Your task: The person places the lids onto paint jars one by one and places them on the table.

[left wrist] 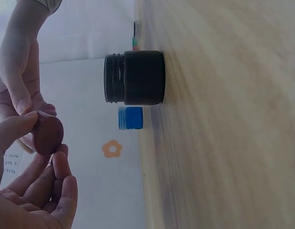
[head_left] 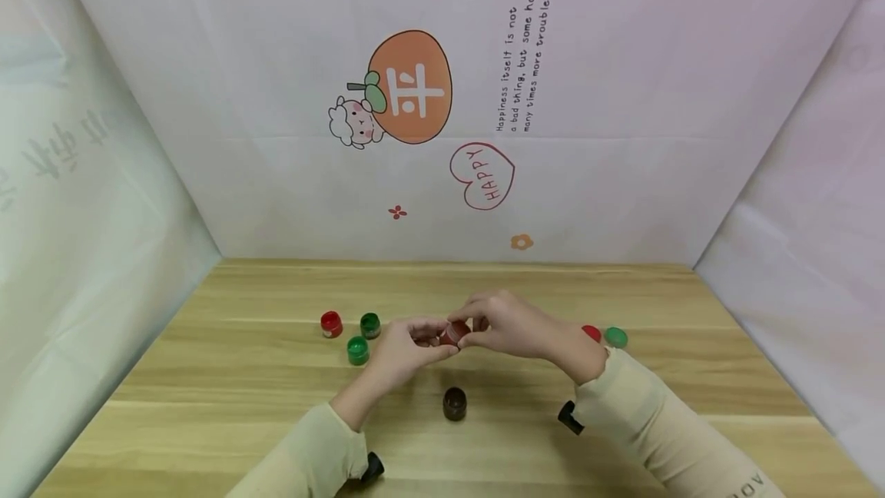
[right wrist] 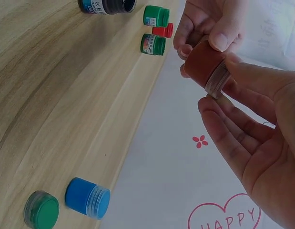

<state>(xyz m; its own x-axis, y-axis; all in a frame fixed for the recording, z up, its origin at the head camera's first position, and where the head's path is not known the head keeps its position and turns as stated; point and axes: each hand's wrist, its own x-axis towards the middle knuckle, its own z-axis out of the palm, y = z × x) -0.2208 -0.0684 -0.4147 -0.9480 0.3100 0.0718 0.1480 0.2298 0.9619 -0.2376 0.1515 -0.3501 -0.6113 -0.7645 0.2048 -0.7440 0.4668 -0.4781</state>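
A small reddish-brown paint jar (right wrist: pixel 202 64) is held tilted above the table, between both hands. My left hand (head_left: pixel 404 348) grips its coloured body, the thumb lying along the side. At the clear lid end (right wrist: pixel 217 82), the thumb and fingertips of my right hand (head_left: pixel 512 325) pinch the rim. Below the hands stands an uncapped dark paint jar (head_left: pixel 454 404), its screw thread showing in the left wrist view. Left of the hands are an open red jar (head_left: pixel 332 324), a dark green jar (head_left: pixel 369 326) and a lighter green jar (head_left: pixel 357 350).
A blue jar (right wrist: pixel 84 196) with a clear lid stands on the table, hidden in the head view. Near the right forearm lie a round red piece (head_left: pixel 591 333) and a round green piece (head_left: pixel 616 337). White printed sheeting (head_left: pixel 588 198) walls the wooden table (head_left: pixel 242 421).
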